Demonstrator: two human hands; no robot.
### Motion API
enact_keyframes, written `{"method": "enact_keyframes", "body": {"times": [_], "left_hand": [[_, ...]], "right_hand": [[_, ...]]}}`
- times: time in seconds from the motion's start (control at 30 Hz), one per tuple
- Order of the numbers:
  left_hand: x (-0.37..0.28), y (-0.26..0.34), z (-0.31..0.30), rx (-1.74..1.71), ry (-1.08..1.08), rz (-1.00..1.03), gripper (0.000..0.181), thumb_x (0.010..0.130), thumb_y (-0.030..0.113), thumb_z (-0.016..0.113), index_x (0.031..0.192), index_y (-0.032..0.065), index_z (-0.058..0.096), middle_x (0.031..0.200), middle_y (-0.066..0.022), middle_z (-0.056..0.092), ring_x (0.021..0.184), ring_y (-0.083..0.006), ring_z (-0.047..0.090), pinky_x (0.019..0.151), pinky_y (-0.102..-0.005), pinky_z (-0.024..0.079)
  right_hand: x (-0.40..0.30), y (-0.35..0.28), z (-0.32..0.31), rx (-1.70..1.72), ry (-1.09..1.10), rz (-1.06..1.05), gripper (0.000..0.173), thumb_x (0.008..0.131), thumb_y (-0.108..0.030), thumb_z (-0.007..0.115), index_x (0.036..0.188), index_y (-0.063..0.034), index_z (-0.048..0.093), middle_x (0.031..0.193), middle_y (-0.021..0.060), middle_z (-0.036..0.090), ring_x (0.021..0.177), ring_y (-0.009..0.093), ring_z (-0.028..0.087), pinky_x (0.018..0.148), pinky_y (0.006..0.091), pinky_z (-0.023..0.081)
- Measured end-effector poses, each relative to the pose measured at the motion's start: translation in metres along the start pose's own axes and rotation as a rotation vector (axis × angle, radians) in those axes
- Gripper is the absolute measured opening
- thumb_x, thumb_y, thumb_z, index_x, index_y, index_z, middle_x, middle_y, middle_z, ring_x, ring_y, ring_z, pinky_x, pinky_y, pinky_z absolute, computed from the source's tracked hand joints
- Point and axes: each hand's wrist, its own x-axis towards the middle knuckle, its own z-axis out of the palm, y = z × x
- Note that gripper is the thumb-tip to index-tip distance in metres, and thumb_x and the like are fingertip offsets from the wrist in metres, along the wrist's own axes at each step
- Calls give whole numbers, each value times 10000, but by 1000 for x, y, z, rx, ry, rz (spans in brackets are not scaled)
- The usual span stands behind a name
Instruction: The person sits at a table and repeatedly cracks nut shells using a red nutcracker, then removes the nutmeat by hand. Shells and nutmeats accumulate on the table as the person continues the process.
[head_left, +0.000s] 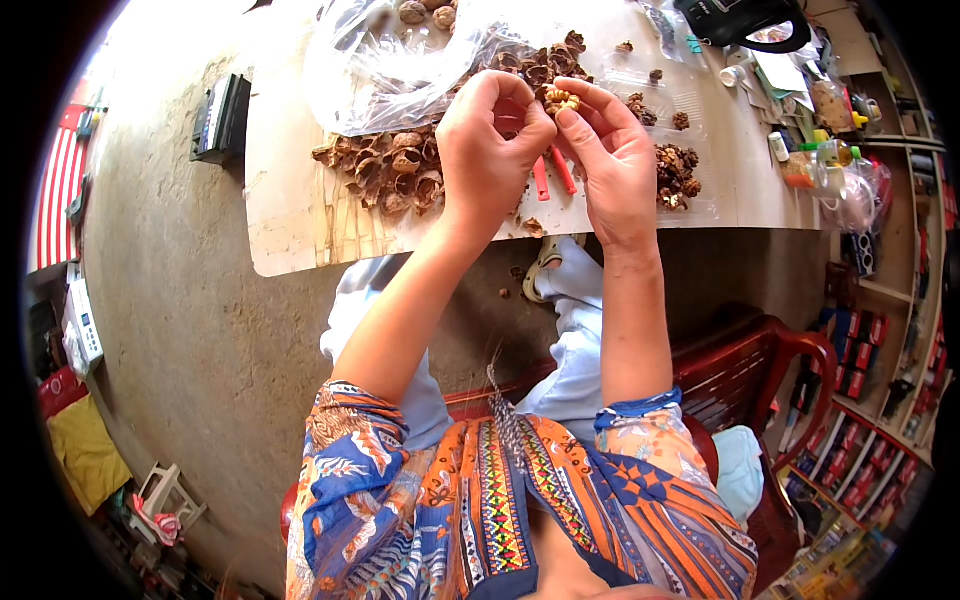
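Between the thumb and fingers of my right hand (611, 146) is a pale walnut kernel (562, 100). My left hand (491, 139) touches its near side, thumb and index finger pinched together; whether a bit of shell or kernel sits between them is hidden. Beneath both hands, a tool's two red handles (553, 174) lie on the table, its head covered. Cracked walnut shells (397, 169) are heaped at the left, with more shells (547, 64) beyond my fingers. A pile of darker walnut kernels (676, 176) rests on a clear plastic tray (709, 135) to the right.
A clear plastic bag (337, 75) and whole walnuts (412, 12) are at the far left of the table (765, 195). A black mug-like object (742, 22), jars (802, 169) and papers stand at the right. A red wooden bench (720, 367) is beneath me.
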Motion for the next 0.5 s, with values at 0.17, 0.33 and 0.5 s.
{"method": "enact_keyframes", "body": {"times": [0.17,0.33,0.5], "left_hand": [[0,-5,2,-118,91,-94,117,776,0,666,840,-3,568,732,-59,613,673,-118,635,622,-259,517],[10,-11,-11,11,37,-118,100,800,30,652,857,-5,578,744,-76,629,662,-150,642,614,-283,508],[22,-16,-31,252,-94,-83,135,824,139,711,844,14,662,751,-81,633,621,-171,626,595,-283,484]], "right_hand": [[3,1,-5,357,131,80,230,955,-37,537,1164,56,559,1079,143,641,992,204,647,902,305,553],[7,3,-27,769,98,249,325,1007,-90,427,1240,134,464,1241,255,542,1158,323,568,1000,382,523],[10,6,-29,1020,-36,340,345,1007,-59,368,1285,137,422,1303,268,495,1224,355,513,1038,410,490]]}}
